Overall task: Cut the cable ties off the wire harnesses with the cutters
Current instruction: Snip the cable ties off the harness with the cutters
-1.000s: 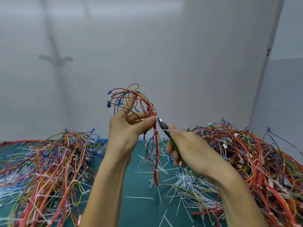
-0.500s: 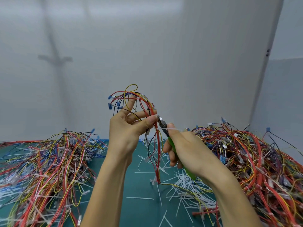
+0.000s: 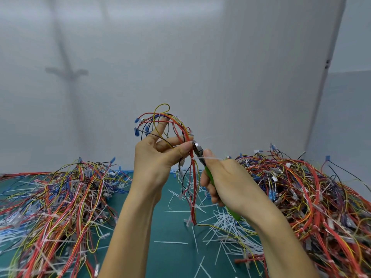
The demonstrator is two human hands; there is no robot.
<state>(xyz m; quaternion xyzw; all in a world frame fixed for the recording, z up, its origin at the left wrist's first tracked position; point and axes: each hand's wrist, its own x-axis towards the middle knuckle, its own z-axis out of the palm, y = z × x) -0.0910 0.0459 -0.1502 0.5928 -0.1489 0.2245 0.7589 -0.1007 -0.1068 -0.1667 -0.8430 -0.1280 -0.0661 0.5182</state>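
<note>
- Above a green mat, a person's left hand holds up 1 wire harness. Thumb and fingers pinch its red and yellow wires near the top, so the rest hangs straight and is easy to reach.
- Their right hand wraps its fingers round the green handles of the cutters. The metal nose points up, just beside the left thumb tip, probably lined up for a snip.
- 1 white cable tie rings the bundle just below that pinch, and its tail runs right across the right thumb.
- Whether the blades already sit on a tie is too small to tell.
- Cut ties litter the mat beneath the hands, with 2 tangled piles on either side: the left heap and the right heap.
- Compared with 1 second ago, the cutters' nose has closed in slightly on the left thumb. The harness stays at much the same height.
</note>
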